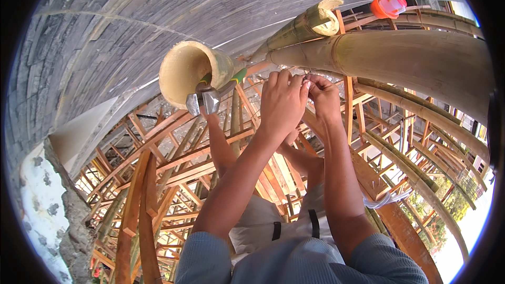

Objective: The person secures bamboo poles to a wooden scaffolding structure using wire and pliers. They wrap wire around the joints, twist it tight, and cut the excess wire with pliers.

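Note:
Both hands meet in front of a thick bamboo pole (410, 58), close to its lower edge. The fingers of my left hand (283, 99) are pinched, touching those of my right hand (323, 94). A tiny dark thing shows between the fingertips, too small to name. Left of my hands, the hollow end of a cut bamboo piece (171, 73) faces me. A tool with a shiny, faceted metal head (211, 101) is at its mouth; I cannot tell its kind. Beside it is a green and yellow strip (239, 76).
A grey stone-clad wall (105, 26) curves along the far side. A split bamboo end (315, 21) juts out beside it, and an orange-red bucket (379, 6) stands at the far right. Below my legs lies a lattice of timber beams (139, 200) with gaps and a deep drop.

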A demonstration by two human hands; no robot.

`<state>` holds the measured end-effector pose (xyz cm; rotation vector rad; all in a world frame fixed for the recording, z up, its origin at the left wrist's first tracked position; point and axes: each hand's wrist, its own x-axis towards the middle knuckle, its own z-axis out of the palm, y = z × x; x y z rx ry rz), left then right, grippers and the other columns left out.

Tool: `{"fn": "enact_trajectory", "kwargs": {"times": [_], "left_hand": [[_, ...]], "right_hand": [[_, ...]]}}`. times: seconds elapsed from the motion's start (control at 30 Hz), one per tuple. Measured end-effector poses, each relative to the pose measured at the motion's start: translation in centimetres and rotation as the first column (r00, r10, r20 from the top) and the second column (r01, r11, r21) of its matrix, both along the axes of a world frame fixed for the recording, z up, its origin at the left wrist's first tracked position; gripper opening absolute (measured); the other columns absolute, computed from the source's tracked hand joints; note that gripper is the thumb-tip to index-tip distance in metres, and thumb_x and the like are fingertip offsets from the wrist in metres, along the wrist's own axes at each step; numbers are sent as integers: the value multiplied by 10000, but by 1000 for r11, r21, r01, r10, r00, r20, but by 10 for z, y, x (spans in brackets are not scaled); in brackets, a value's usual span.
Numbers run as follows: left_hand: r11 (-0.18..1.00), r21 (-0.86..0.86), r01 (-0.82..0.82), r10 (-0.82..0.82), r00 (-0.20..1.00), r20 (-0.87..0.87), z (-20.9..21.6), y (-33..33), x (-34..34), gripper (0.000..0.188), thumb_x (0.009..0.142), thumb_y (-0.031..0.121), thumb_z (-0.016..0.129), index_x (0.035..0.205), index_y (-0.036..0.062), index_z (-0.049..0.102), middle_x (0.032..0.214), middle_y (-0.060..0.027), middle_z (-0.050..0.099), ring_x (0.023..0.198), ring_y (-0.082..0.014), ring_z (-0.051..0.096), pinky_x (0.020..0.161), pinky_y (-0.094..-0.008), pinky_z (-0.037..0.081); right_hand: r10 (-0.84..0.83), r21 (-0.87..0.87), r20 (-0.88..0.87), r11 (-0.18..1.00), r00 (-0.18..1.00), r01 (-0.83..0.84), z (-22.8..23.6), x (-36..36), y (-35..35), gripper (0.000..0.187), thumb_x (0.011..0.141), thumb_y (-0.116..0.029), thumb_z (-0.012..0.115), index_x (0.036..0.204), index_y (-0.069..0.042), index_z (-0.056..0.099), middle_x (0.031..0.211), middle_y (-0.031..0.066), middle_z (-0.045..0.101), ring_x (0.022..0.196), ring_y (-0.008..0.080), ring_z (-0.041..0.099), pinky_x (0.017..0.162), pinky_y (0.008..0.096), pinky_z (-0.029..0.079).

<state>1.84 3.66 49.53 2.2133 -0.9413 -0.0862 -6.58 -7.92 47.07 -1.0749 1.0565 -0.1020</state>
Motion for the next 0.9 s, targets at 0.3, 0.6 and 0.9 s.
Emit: {"fn": "enact_trajectory", "kwargs": {"times": [0.3, 0.6, 0.9], "left_hand": [[990, -26, -140, 4, 208, -978, -54, -12, -19, 463, 1085, 391, 381, 817, 51, 547, 575, 30, 417, 512, -120, 379, 516, -314, 342], [972, 233, -18, 158, 786, -597, -30, -19, -41, 698, 933, 136, 535, 1512, -88, 217, 745, -212, 675, 666, -367, 687, 557, -462, 518], [966, 226, 122, 46, 783, -620, -22, -7, -26, 650, 986, 188, 486, 1509, -95, 224, 757, -218, 679, 658, -375, 677, 583, -466, 530]], "right_hand": [[291, -559, -2, 793, 957, -242, -34, -7, -23, 113, 869, -30, 712, 971, 14, 732, 915, 83, 704, 872, 143, 649, 792, 289, 511], [-124, -250, -133, 964, 983, 88, -1, 8, 24, 281, 880, -136, 747, 1096, 41, 726, 981, 139, 743, 859, 168, 685, 776, 297, 539], [-256, -18, -1, 966, 967, 256, -10, 13, 20, 207, 900, -52, 711, 1083, 34, 663, 944, 91, 701, 802, 131, 636, 699, 262, 512]]}}
